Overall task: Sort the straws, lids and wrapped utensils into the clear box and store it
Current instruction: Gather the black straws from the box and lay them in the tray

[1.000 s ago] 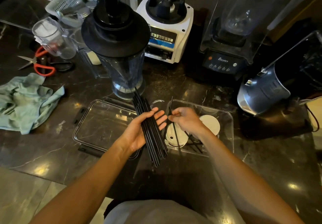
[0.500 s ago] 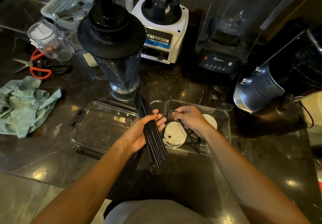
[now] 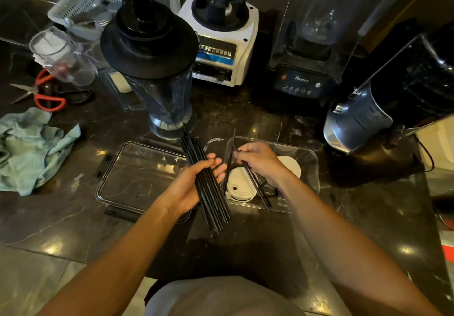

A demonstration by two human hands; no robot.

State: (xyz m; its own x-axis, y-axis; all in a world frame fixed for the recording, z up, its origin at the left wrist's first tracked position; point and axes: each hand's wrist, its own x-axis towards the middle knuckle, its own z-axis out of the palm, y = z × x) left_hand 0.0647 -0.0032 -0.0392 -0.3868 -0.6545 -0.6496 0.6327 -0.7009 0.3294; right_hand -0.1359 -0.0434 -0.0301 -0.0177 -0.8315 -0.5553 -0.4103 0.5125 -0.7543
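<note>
My left hand (image 3: 190, 185) grips a bundle of black straws (image 3: 208, 192) held slanted between the box lid and the box. The clear box (image 3: 312, 168) sits on the dark counter at centre right. Inside it lie two white lids (image 3: 239, 187), one partly hidden under my wrist, and some dark wrapped items (image 3: 266, 190). Over the box, my right hand (image 3: 260, 159) pinches a single black straw (image 3: 255, 187) that slants down across the white lid. Another straw (image 3: 231, 153) leans upright against the box's left wall.
The box's clear lid (image 3: 137, 178) lies flat to the left. A blender jar (image 3: 157, 69) stands just behind the straws. Blender bases (image 3: 221, 45), a dark machine (image 3: 393, 99), a green cloth (image 3: 29, 148), orange scissors (image 3: 49, 96) and a white basket (image 3: 86, 3) crowd the counter.
My right hand has lifted one straw from among the lids in the box and turned it slanting. The left hand keeps the bundle almost still.
</note>
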